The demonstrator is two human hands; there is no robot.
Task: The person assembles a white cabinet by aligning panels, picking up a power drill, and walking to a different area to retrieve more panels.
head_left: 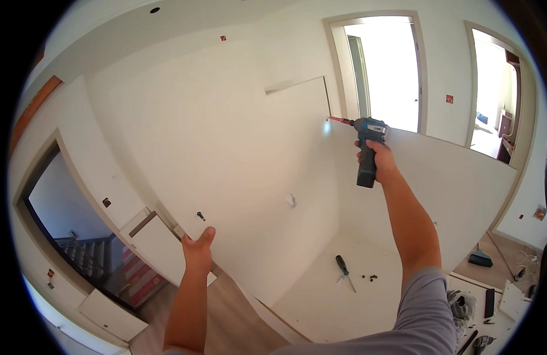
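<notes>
My right hand (380,160) is wrapped round the grip of a blue and black cordless drill driver (366,148). Its long red bit (340,120) points left, with the tip at the large white panel (256,154) near that panel's upper right corner. A bluish light spot glows just under the tip. My left hand (198,253) grips the panel's lower left edge, thumb on the face and the other fingers mostly hidden. Just above that thumb, a small dark fitting (200,216) sticks out of the panel.
A screwdriver (344,271) and several small dark pieces (370,277) lie on the white board (315,296) below. Tools, including another drill (482,343), and a plastic bag (461,307) are at lower right. A dark doorway (78,225) with stairs stands left; a brush (480,258) lies far right.
</notes>
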